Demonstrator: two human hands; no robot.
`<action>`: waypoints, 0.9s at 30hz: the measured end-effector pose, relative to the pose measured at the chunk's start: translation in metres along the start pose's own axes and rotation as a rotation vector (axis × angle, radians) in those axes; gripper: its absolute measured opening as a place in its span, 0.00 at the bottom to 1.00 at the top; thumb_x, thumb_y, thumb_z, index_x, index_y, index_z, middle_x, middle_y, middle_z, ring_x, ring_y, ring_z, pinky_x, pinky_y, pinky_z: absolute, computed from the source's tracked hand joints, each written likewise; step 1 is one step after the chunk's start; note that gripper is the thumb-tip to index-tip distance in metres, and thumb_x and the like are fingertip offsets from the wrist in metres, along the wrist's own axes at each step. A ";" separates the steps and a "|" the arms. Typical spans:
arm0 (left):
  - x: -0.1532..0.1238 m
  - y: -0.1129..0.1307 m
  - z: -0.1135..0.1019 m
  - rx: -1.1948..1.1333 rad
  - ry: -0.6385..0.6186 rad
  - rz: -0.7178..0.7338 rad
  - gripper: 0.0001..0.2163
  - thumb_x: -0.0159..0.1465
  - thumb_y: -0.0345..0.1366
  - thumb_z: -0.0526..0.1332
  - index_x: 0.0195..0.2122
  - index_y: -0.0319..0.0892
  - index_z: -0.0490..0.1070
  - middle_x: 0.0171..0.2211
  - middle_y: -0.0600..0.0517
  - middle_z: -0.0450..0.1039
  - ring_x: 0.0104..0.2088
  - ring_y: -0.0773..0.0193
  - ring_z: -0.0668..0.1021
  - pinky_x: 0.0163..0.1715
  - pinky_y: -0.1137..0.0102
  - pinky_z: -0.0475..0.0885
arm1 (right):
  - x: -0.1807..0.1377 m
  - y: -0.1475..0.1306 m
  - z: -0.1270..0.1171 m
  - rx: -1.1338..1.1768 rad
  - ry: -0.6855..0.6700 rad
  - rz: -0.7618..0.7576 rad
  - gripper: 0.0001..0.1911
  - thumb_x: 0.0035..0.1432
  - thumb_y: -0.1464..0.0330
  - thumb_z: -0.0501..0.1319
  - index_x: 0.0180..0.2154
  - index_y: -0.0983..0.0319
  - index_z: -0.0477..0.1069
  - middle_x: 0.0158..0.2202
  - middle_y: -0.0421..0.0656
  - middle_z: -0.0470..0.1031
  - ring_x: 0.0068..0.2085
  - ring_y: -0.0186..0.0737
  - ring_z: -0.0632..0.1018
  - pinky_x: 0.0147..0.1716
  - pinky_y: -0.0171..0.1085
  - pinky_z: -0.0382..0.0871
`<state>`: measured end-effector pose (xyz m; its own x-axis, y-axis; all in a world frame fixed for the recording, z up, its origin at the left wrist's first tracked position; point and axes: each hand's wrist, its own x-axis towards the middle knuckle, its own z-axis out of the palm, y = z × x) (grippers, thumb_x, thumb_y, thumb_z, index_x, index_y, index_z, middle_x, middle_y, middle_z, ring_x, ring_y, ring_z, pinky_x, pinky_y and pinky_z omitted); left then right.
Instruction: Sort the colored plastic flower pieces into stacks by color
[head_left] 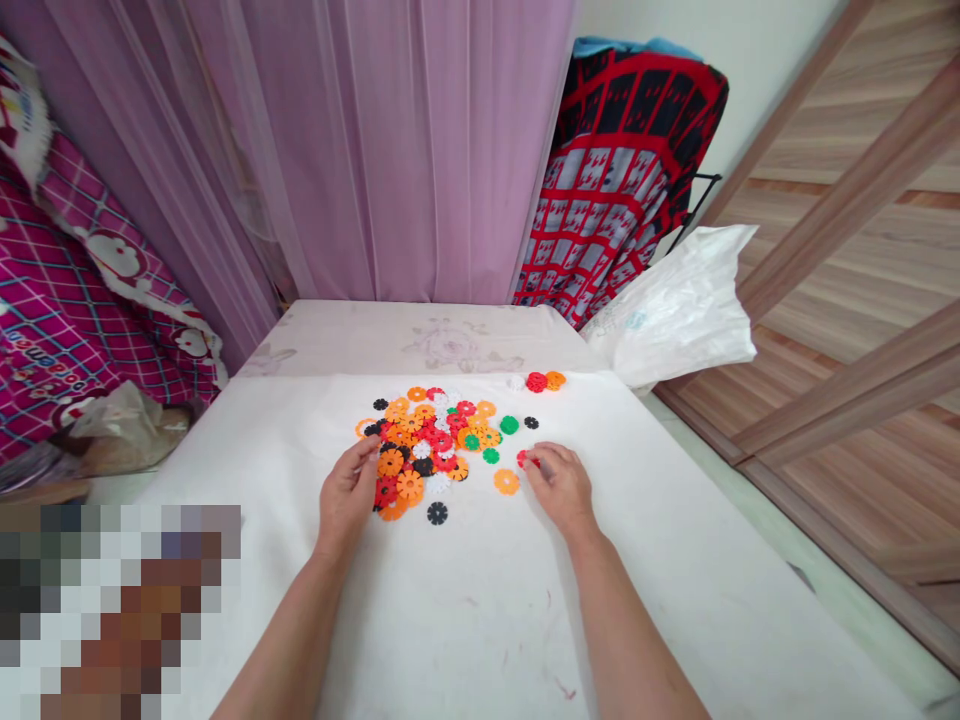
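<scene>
A heap of flat plastic flower-shaped discs (431,440), orange, red, white, black and green, lies on a white table (480,600). My left hand (347,493) rests at the heap's left edge with its fingers curled, the fingertips touching the discs. My right hand (559,480) lies to the right of the heap, its fingers pinched on a red disc (523,458). An orange disc (506,481) and a black disc (437,513) lie loose between my hands. A red disc (536,381) and an orange disc (555,379) sit apart at the back.
A white plastic bag (675,310) hangs over the table's far right corner. Purple curtains (360,150) hang behind, with a red and black patterned cloth (622,180) on a rack. A pink checked blanket (67,300) lies at the left. Wooden floor runs to the right.
</scene>
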<state>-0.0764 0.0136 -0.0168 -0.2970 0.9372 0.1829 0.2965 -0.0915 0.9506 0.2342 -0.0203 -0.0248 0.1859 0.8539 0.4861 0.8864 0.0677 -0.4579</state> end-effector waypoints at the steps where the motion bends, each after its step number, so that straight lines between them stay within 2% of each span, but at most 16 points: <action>1: 0.000 0.000 0.000 -0.003 0.003 0.000 0.15 0.60 0.44 0.58 0.44 0.45 0.76 0.46 0.49 0.79 0.48 0.58 0.79 0.52 0.62 0.72 | 0.000 -0.003 -0.002 -0.002 0.017 0.001 0.10 0.56 0.65 0.57 0.32 0.57 0.78 0.39 0.44 0.78 0.42 0.42 0.74 0.45 0.40 0.66; 3: 0.000 0.000 0.000 -0.002 0.004 0.001 0.15 0.60 0.45 0.58 0.44 0.45 0.76 0.46 0.49 0.79 0.48 0.58 0.79 0.52 0.62 0.73 | -0.002 -0.009 -0.005 -0.034 0.005 -0.012 0.11 0.57 0.66 0.57 0.31 0.56 0.78 0.36 0.42 0.78 0.39 0.41 0.74 0.42 0.38 0.66; 5: 0.000 0.000 0.000 0.008 0.002 0.004 0.15 0.60 0.45 0.58 0.44 0.45 0.76 0.46 0.49 0.79 0.48 0.58 0.79 0.52 0.62 0.72 | -0.005 -0.018 -0.007 -0.093 -0.063 -0.032 0.10 0.57 0.67 0.58 0.30 0.56 0.78 0.33 0.41 0.78 0.37 0.40 0.74 0.40 0.37 0.65; 8: 0.000 0.001 0.000 0.022 0.004 0.007 0.15 0.60 0.44 0.58 0.44 0.45 0.77 0.46 0.49 0.79 0.48 0.58 0.79 0.52 0.63 0.72 | -0.009 -0.031 -0.006 -0.164 -0.180 -0.050 0.07 0.55 0.67 0.60 0.29 0.56 0.77 0.32 0.39 0.78 0.36 0.39 0.74 0.37 0.37 0.63; 11: -0.001 0.001 -0.001 0.021 0.002 0.003 0.15 0.60 0.44 0.58 0.44 0.45 0.76 0.46 0.49 0.79 0.47 0.58 0.79 0.51 0.63 0.73 | -0.011 -0.040 0.000 -0.143 -0.237 -0.061 0.06 0.53 0.69 0.61 0.28 0.56 0.76 0.31 0.39 0.78 0.36 0.38 0.74 0.37 0.36 0.63; 15: 0.000 0.001 0.000 0.024 -0.005 -0.001 0.16 0.60 0.44 0.58 0.44 0.44 0.76 0.46 0.49 0.79 0.46 0.58 0.79 0.48 0.64 0.75 | -0.012 -0.043 0.003 -0.047 -0.248 -0.083 0.06 0.53 0.70 0.59 0.30 0.56 0.76 0.31 0.38 0.77 0.35 0.37 0.74 0.37 0.34 0.63; 20: 0.000 0.000 0.001 0.024 0.014 -0.004 0.15 0.60 0.43 0.57 0.44 0.44 0.77 0.45 0.49 0.80 0.45 0.59 0.80 0.46 0.65 0.75 | -0.011 -0.043 -0.001 -0.129 -0.149 -0.104 0.07 0.56 0.68 0.59 0.35 0.58 0.76 0.36 0.42 0.77 0.39 0.39 0.74 0.40 0.36 0.63; 23: 0.000 0.001 0.001 0.020 0.018 0.001 0.15 0.60 0.44 0.58 0.44 0.44 0.77 0.45 0.49 0.80 0.45 0.59 0.80 0.47 0.64 0.75 | -0.012 -0.045 -0.001 -0.155 -0.196 -0.126 0.06 0.56 0.69 0.59 0.32 0.58 0.75 0.34 0.41 0.76 0.37 0.39 0.73 0.38 0.36 0.62; 27: -0.001 0.001 0.001 0.020 0.017 0.005 0.15 0.60 0.44 0.58 0.44 0.44 0.77 0.44 0.48 0.80 0.45 0.59 0.80 0.47 0.65 0.75 | -0.013 -0.052 0.004 -0.064 -0.267 -0.179 0.06 0.56 0.70 0.59 0.30 0.57 0.75 0.33 0.39 0.77 0.38 0.37 0.74 0.40 0.35 0.62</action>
<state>-0.0748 0.0128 -0.0160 -0.3111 0.9309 0.1916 0.3162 -0.0888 0.9445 0.1841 -0.0331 -0.0099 -0.0858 0.9370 0.3386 0.9214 0.2039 -0.3308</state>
